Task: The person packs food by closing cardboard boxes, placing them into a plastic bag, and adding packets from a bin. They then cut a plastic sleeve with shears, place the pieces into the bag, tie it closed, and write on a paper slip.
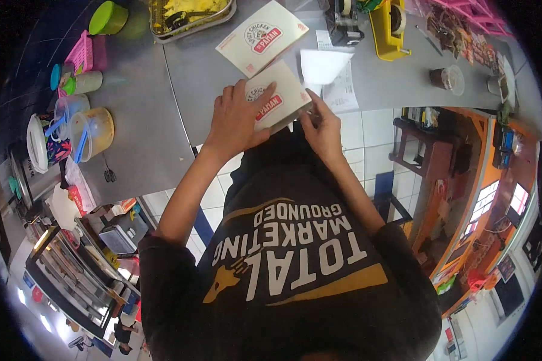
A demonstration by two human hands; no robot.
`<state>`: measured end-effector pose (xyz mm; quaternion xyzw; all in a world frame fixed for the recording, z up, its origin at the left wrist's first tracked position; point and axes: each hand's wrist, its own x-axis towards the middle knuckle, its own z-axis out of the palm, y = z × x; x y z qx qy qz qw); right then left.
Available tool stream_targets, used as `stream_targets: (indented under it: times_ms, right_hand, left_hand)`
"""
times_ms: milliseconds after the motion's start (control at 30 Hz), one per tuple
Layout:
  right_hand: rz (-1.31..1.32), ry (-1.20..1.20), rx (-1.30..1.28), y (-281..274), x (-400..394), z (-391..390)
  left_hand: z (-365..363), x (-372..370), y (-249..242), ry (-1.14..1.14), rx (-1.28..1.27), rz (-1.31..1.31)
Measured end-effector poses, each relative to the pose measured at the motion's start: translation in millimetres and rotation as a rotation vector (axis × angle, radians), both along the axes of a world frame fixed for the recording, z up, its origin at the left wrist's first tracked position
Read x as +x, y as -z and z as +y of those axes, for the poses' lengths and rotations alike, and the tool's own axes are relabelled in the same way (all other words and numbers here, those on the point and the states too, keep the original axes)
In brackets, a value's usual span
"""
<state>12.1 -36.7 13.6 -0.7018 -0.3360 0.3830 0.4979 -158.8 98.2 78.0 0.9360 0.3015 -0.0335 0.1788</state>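
Note:
A white printed box (pixel 290 90) with red lettering is at the near edge of the grey table, slightly tilted. My left hand (pixel 238 120) lies across its left side and top, gripping it with fingers partly spread. At the box's near right corner, my right hand (pixel 322 127) pinches the edge between thumb and fingers. Just beyond it lies a second box (pixel 247 47) with the same print, flat on the table. A folded white paper (pixel 324 65) rests beside the held box, over a printed sheet (pixel 341 93).
A metal tray (pixel 208 27) of yellow food stands at the far side. Yellow (pixel 389 36) and black (pixel 343 24) tape dispensers are at the back right. Plastic tubs (pixel 96 132) and scissors (pixel 108 171) are on the left. A cup (pixel 448 79) stands on the right.

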Motion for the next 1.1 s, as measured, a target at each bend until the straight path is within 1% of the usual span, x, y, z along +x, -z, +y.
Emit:
stream_targets:
  times_ms: [33,133,233,300,367,400,467,533,567,600,667,700,800,900,1000,1100]
  right_hand:
    - [-0.026,0.024,0.002,2.1,-1.6,0.8]
    - [-0.094,-0.019,0.06,7.1,-5.8,1.1]
    - [-0.109,0.012,-0.035,1.0,-25.2,1.2]
    - [-0.065,0.02,0.063,-1.6,-37.3,5.2]
    - [0.046,0.052,0.103,-6.7,-43.1,8.0]
    - [0.041,0.055,0.056,-6.8,-41.0,7.3]
    - [0.019,0.059,-0.029,-6.3,-27.3,7.0]
    - [-0.104,0.134,-0.07,-2.7,-7.3,4.6]
    - [-0.162,0.171,-0.001,-1.7,-0.5,4.0]
    - [-0.161,0.14,-0.012,2.6,5.3,3.2]
    - [-0.164,0.08,-0.037,11.9,14.7,0.6]
    - [-0.224,0.086,-0.031,-0.9,13.5,3.5]
    - [-0.125,0.102,-0.044,7.1,15.9,6.7]
    - [0.074,0.24,-0.059,-7.7,9.2,11.0]
    - [-0.213,0.201,0.059,-1.2,9.1,19.2]
    - [-0.238,0.142,0.006,-10.9,11.6,18.0]
  left_hand:
    - [-0.4,1.9,0.2,-0.015,-0.013,0.0]
    - [-2.5,8.5,-0.8,-0.062,-0.041,0.024]
    - [-6.0,18.2,-6.0,-0.112,-0.056,0.092]
    - [-7.6,21.6,-11.8,-0.142,-0.079,0.14]
    - [-10.5,19.8,-9.1,-0.141,-0.074,0.118]
    - [-11.1,19.4,-7.3,-0.14,-0.069,0.106]
    - [-9.4,13.3,-3.2,-0.08,-0.065,0.071]
    - [-9.1,4.9,5.0,-0.013,-0.015,0.006]
    - [-10.0,-0.3,10.2,0.03,0.033,-0.04]
    - [-10.0,-4.0,13.3,0.074,0.083,-0.085]
    - [-9.1,-8.3,17.8,0.087,0.054,-0.088]
    - [-9.1,-7.9,19.2,0.094,0.04,-0.092]
    - [-11.7,-6.3,20.2,0.082,0.057,-0.066]
    - [-10.7,-5.2,16.4,0.079,0.034,-0.052]
    - [-12.6,-5.3,21.1,0.076,0.057,-0.048]
    - [-12.6,-6.3,23.4,0.071,0.036,-0.1]
